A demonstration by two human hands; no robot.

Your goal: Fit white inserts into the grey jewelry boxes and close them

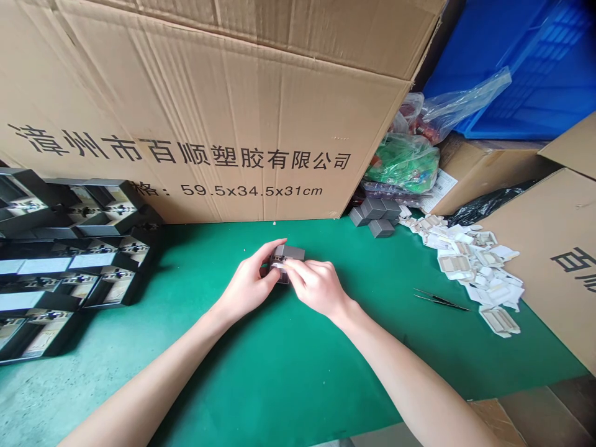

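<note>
A small dark grey box [294, 252] rests on the green table between my two hands. My left hand [254, 282] grips it from the left, with the index finger along the far side and the thumb near the front. The fingers of my right hand [319, 282] are pinched together over the box's open inside. A small pale piece [278, 266] shows at the fingertips, partly covered, and I cannot make out its kind. Much of the box is hidden by my fingers.
Several open dark grey boxes [112, 261] are stacked at the left. A big cardboard carton [200, 112] stands behind. To the right lie closed grey boxes [382, 228], tweezers [441, 300] and a heap of white plastic pieces [488, 267]. Bags [405, 161] and a blue crate [521, 93] fill the back right.
</note>
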